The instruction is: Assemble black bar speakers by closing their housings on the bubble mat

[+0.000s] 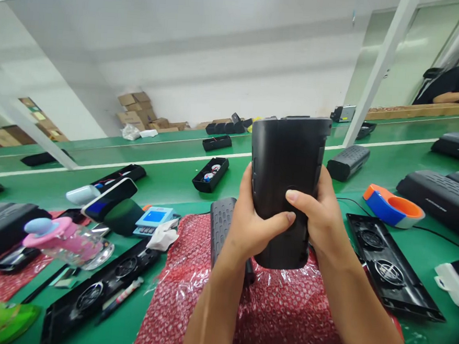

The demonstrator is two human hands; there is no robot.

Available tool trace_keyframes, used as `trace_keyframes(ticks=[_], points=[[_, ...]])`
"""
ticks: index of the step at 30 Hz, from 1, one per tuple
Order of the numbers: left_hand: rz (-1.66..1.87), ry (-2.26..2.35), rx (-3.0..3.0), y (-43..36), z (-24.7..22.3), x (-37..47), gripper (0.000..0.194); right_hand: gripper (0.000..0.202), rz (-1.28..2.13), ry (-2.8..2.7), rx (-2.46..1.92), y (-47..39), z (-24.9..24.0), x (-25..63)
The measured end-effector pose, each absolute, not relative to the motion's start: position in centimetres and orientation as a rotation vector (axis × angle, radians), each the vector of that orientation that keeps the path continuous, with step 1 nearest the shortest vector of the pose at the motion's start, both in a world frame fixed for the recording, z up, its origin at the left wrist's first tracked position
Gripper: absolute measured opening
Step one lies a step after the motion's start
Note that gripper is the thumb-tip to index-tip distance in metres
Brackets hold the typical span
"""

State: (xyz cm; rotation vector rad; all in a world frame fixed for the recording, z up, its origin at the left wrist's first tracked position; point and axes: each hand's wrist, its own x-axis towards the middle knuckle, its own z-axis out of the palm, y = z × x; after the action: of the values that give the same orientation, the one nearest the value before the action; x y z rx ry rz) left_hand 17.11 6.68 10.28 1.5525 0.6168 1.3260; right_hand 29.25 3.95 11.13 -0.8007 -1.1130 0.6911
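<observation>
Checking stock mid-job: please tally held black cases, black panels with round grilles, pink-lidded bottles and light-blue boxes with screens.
Held black case: 1
Black panels with grilles: 2
Pink-lidded bottle: 1
Light-blue box: 1
Total: 5

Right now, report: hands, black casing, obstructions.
Left hand and right hand gripping black casing. Casing held up over red bubble wrap. Patterned unit occupies part of wrap.

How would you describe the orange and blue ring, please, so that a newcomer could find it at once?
On the green table, look right of the right hand, which helps hold a black case. Just behind the black panel with two round grilles sits the orange and blue ring. Its bright colours and open middle set it apart from the dark cases nearby.
</observation>
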Motion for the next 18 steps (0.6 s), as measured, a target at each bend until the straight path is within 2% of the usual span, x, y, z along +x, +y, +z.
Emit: trace_keyframes(ticks=[8, 12, 18], points=[[1.259, 0.575, 1.584, 7.5, 10.0, 16.9, 0.090, 0.062, 0.756, -1.055, -0.813, 4.1, 11.5, 29.5], [1.140, 0.484, 1.606, 7.4, 10.3, 16.8, 0.099, 0.067, 0.768, -1.064, -0.804, 3.8, 11.7, 29.9], [1.284, 0.463, 1.592, 6.3, 10.4, 17.7, 0.098, 0.059, 0.781, -1.065, -0.721, 3.4, 11.9, 30.0]])
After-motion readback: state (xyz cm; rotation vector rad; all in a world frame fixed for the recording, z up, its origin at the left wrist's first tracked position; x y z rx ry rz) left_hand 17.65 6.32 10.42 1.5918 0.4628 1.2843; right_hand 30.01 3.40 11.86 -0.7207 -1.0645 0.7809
